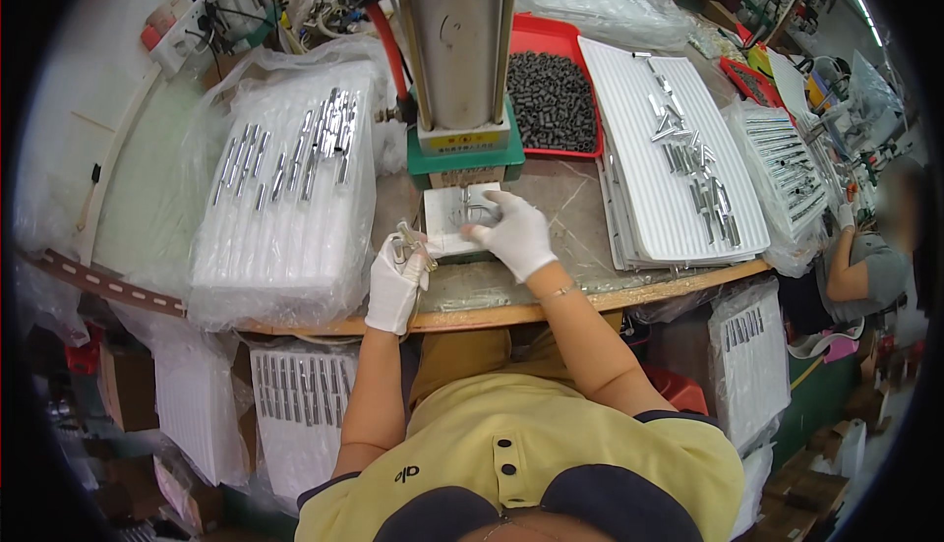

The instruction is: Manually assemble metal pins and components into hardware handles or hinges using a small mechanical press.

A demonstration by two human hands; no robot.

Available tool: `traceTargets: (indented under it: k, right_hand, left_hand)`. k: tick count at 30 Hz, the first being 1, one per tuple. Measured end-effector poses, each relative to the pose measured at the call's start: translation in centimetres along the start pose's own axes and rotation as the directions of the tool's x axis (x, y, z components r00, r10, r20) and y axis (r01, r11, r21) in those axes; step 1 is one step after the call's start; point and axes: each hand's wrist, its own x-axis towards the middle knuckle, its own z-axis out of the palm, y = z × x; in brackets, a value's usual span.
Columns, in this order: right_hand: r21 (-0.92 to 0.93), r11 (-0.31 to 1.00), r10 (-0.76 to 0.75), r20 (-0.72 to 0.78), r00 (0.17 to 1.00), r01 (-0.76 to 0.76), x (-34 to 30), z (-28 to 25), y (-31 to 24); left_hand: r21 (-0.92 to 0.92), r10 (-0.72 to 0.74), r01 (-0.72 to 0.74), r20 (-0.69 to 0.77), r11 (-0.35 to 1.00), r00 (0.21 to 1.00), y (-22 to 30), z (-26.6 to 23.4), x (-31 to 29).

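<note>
"How are we placed nearest us, in front of the press (457,65)?"

"Our left hand (393,288), in a white glove, is curled nearly closed, pinching a few small metal pieces (405,239), shiny and hard-edged, just left of the press's front."

"And our right hand (521,237)?"

"Gloved too, and partly open: thumb and forefinger stand apart over the white block (440,210), which sits directly before the press. A grey metal part (476,213) shows between them, but it is blurred, so we can't tell whether we touch it."

"What lies to either side?"

"Left of the press, on the bench (565,210), we have a white ribbed pad (261,247) in crinkled clear plastic, with slim, mirror-bright tubes (332,134) lying along its grooves. Right of it, a stack of ribbed white sheets (669,232) carries shorter polished tubes (716,203), scattered at odd angles."

"And farther off?"

"Behind the press, to its right, a smooth red tray (553,23) is heaped with dull, dark, stubby cylinders (551,99)."
</note>
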Motion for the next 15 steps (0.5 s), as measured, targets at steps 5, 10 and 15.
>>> traceTargets:
  k: [5, 10, 15]
  right_hand:
    - [0.630, 0.750, 0.062, 0.234, 0.970, -0.200, -5.4, -4.3, -0.7]
    - [0.662, 0.705, 0.002, 0.356, 0.934, -0.254, -5.3, -5.3, -2.6]
    - [0.538, 0.834, 0.028, 0.182, 0.983, -0.124, -6.2, -4.3, -2.5]
  left_hand:
    - [0.038, -0.096, 0.090, 0.234, 0.995, 0.967, 2.1, 1.6, -1.9]
    - [0.280, 0.050, -0.136, 0.294, 0.950, 0.955, 0.6, 3.5, -2.0]
    - [0.366, 0.241, -0.270, 0.123, 0.891, 0.963, 0.1, 5.1, -3.2]
